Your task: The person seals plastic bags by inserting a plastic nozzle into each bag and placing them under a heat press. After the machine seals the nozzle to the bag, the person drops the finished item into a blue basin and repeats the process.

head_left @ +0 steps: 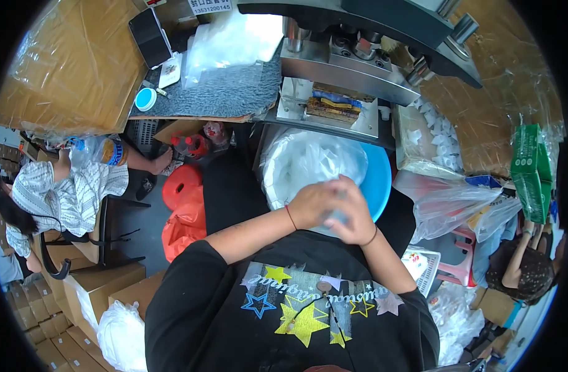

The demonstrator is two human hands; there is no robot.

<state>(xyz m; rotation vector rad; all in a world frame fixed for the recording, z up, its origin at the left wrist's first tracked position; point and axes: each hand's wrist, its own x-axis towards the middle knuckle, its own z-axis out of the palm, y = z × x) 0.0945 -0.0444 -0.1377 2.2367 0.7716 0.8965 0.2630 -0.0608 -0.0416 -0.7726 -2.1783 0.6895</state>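
Observation:
Over a blue basin in front of my lap, both hands are brought together. My left hand has its fingers curled in toward the right one, partly hidden and a little blurred. The fingers of my right hand bend around from the other side. Between the palms shows a small pale bluish thing, too blurred to name. Beneath the hands, a clear plastic bag fills much of a white round container set against the basin.
A metal press overhangs the basin, with a worn block on its plate. Plastic sleeves and a blue-lidded jar lie on the grey mat. Small white pieces fill a clear tray. Red stool at left; people sit both sides.

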